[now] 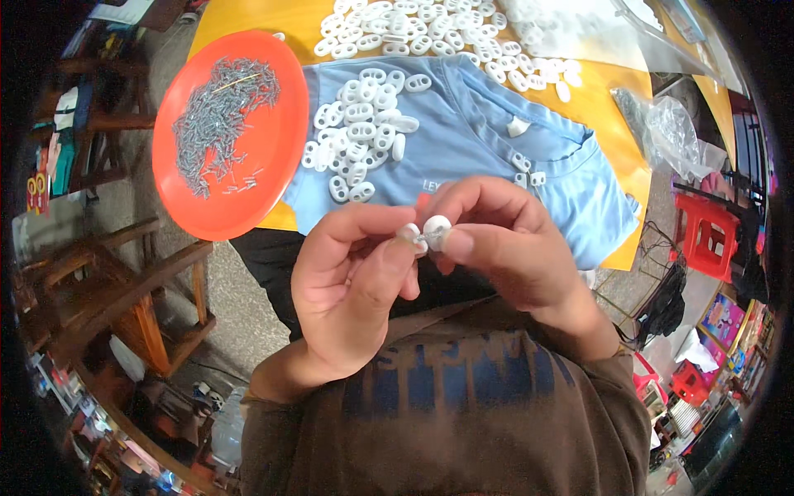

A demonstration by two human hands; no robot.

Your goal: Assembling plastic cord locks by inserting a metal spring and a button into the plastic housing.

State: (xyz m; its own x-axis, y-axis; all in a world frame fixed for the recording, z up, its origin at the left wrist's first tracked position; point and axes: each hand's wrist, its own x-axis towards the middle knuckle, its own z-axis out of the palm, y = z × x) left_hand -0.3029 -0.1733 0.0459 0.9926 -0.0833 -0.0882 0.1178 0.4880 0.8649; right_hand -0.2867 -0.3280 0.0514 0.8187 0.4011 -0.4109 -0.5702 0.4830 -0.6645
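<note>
My left hand [351, 285] and my right hand [504, 240] meet in front of my chest. Between their fingertips they pinch small white plastic pieces [428, 231] joined by a thin metal pin. Just beyond them a light blue shirt [480, 140] lies spread on the yellow table [604, 99], with a pile of white oval two-hole pieces [360, 136] on it. To the left, an orange round plate [248, 190] holds a heap of small metal pins [219, 112]. More white pieces [422, 29] lie heaped at the far side of the table.
A clear crumpled plastic bag [674, 132] lies at the table's right edge. Wooden stools [124, 273] stand on the floor at left. A red plastic stool [707, 231] stands at right, with boxes and clutter on the floor beyond it.
</note>
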